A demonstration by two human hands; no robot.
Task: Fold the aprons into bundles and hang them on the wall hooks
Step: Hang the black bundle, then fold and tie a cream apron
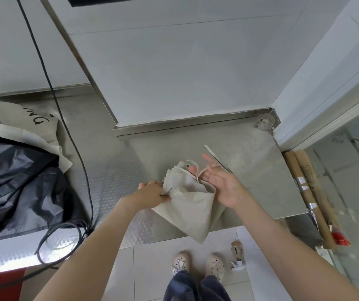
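Toward 6 o'clock, over counter [254,177] edge | I see 1 apron [190,199] folded small | left hand [152,193] grips its 9 o'clock side | right hand [219,181] spread open, strap [198,172] across fingers | I judge tying and hanging remain; no hooks in view

A commercial kitchen or back room: a stainless steel counter [228,140] against white tiled walls [174,68], with a pale tiled floor [148,263].

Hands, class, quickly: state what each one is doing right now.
Left hand: grips the folded apron.
Right hand: open, apron strap across its fingers.
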